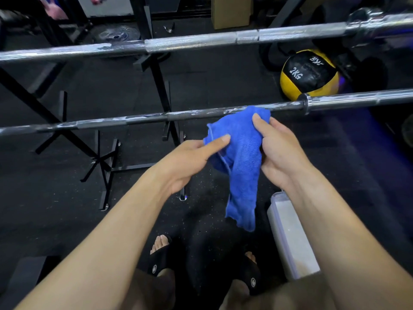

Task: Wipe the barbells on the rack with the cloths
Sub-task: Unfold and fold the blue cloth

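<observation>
Reaching forward at centre frame, the left hand [192, 157] and right hand [277, 151] both pinch a blue cloth [240, 162], its top edge touching the nearer barbell [134, 120]. Bare shaft runs leftward; the farther barbell [190, 42] crosses the upper frame.

A gym or weight room, seen from a head-worn camera looking down; two long steel barbells, the near barbell [134, 120] and the far barbell [190, 41], run across the view; black metal rack frames [156, 70] stand on dark speckled rubber flooring [223, 74]; a yellow and black medicine ball [309, 73] marked 2KG rests on the floor at right.
</observation>
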